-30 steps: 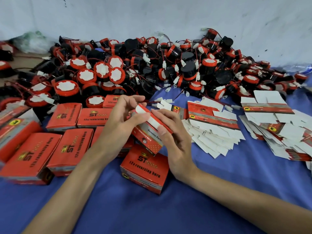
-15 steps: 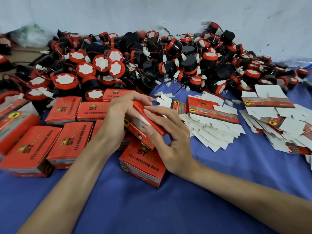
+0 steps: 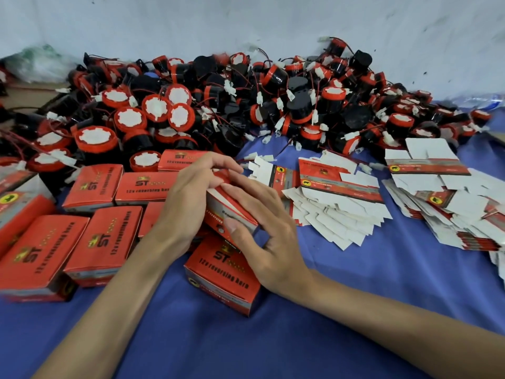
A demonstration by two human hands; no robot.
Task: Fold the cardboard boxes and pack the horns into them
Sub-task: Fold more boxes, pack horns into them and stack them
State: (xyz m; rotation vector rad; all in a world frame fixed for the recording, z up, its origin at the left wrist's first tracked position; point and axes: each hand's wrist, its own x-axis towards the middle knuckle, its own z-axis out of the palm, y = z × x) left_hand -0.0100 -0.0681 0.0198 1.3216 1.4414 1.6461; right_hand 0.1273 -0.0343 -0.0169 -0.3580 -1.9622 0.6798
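I hold a small red cardboard box [image 3: 218,207] between both hands at the middle of the view. My left hand [image 3: 188,198] grips its left side, fingers curled over the top end. My right hand [image 3: 262,228] grips its right side, thumb pressed on the near face and fingers laid along the flap. Several folded red boxes [image 3: 101,244] lie to the left and one folded box [image 3: 218,280] lies just below my hands. A big heap of red-and-black horns [image 3: 246,110] with wires fills the back. Stacks of flat unfolded boxes [image 3: 338,198] lie to the right.
Everything rests on a blue cloth [image 3: 355,296] with bare room at the near right. A second stack of flat boxes [image 3: 448,203] lies at far right. A pale wall [image 3: 246,23] stands behind the horn heap. A plastic bag [image 3: 35,61] sits at back left.
The box's white flap, raised a second ago, is now pushed down under my fingers. Both hands and the box have sunk lower toward the boxes on the cloth.
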